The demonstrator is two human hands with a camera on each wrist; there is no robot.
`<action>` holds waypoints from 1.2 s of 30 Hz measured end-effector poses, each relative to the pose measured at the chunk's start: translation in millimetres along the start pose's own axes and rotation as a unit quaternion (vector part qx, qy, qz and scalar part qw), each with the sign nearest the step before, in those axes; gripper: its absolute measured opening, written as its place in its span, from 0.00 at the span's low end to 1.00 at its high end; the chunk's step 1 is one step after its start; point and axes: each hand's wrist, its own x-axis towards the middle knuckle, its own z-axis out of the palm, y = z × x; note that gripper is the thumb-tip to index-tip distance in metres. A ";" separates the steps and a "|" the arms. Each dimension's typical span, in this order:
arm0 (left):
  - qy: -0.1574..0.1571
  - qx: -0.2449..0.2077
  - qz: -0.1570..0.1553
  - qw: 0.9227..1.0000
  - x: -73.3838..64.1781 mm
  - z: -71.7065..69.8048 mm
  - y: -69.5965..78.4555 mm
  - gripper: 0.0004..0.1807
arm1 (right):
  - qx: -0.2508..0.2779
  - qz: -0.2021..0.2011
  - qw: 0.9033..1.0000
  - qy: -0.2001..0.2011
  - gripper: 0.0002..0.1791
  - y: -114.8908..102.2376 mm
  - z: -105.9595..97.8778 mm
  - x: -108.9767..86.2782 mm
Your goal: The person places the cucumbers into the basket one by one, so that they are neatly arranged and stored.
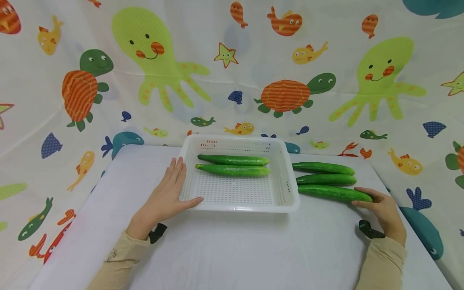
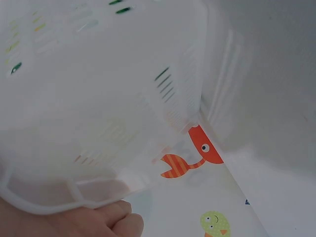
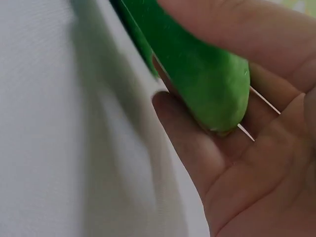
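My left hand [image 1: 167, 194] lies against the near left corner of a white plastic basket [image 1: 237, 208], its fingers straight along the left side and the thumb out at the front rim. Two green cucumbers, an upper one [image 1: 233, 160] and a lower one [image 1: 233, 171], lie side by side inside at the back. Right of the basket my right hand [image 1: 387, 213] grips the end of the nearest cucumber [image 1: 330, 192] between thumb and fingers. The right wrist view shows that cucumber's rounded tip [image 3: 217, 94] within the hand, close over the cloth.
Two more cucumbers, a far one [image 1: 324, 167] and a middle one [image 1: 326, 179], lie beside the held one, their left ends at the basket's right wall. A white cloth [image 1: 253, 249] covers the table. Behind hangs a curtain [image 1: 217, 112] printed with sea animals.
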 end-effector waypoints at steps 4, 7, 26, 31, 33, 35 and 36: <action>-0.001 -0.001 -0.001 1.000 -0.2 -0.3 0.2 0.66 | 0.047 0.006 0.999 0.004 0.37 -1.3 -4.8 -3.8; -0.001 -0.001 -0.001 1.000 -0.4 -0.4 0.2 0.66 | 0.083 0.009 0.996 0.011 0.34 -3.0 -8.0 -6.2; -0.001 0.005 0.000 1.000 -0.1 -1.1 1.2 0.66 | 0.300 -0.043 0.950 0.079 0.29 -33.6 -20.4 -24.2; 0.000 0.003 -0.005 1.000 -0.6 -1.0 1.7 0.67 | 0.298 -0.035 0.947 0.116 0.31 -48.2 -20.6 -29.1; 0.000 0.003 -0.005 1.000 -0.7 -1.0 1.4 0.67 | 0.303 -0.035 0.943 0.132 0.31 -53.8 -20.5 -30.0; 0.001 0.003 -0.005 1.000 -0.6 -0.9 1.2 0.67 | 0.315 -0.037 0.937 0.148 0.31 -59.3 -20.1 -30.5; 0.001 0.004 -0.005 1.000 -0.7 -0.9 1.2 0.67 | 0.328 -0.040 0.931 0.153 0.30 -62.2 -19.8 -30.6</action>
